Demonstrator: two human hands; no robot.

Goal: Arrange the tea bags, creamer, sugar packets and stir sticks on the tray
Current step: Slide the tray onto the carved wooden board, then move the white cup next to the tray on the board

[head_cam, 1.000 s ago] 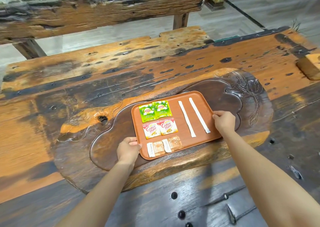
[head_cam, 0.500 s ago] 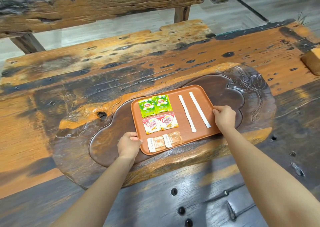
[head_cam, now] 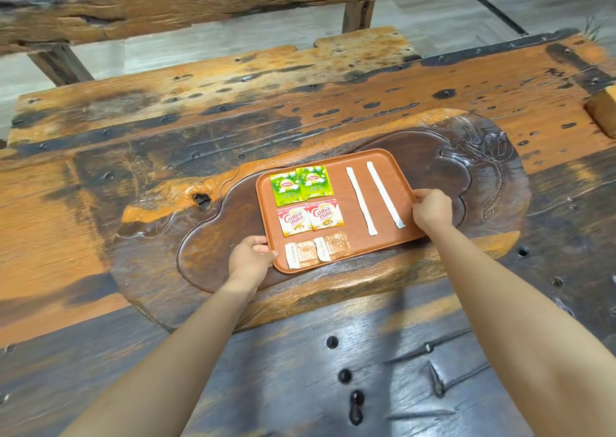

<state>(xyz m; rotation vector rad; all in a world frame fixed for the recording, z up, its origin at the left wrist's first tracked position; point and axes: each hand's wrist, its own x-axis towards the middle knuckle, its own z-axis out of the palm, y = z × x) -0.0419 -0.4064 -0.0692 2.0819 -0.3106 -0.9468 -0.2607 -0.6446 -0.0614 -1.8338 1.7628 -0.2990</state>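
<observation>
Both hands grip the tray [head_cam: 336,263]: left hand [head_cam: 250,256] near-left edge, right hand [head_cam: 431,208] right edge.

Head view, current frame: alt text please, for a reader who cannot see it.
Two bare hands grip an orange tray by its sides, left hand at the near left edge, right hand at the right edge. On it lie two green tea bags, two creamers, two sugar packets and two white stir sticks, on a carved wooden table.
</observation>
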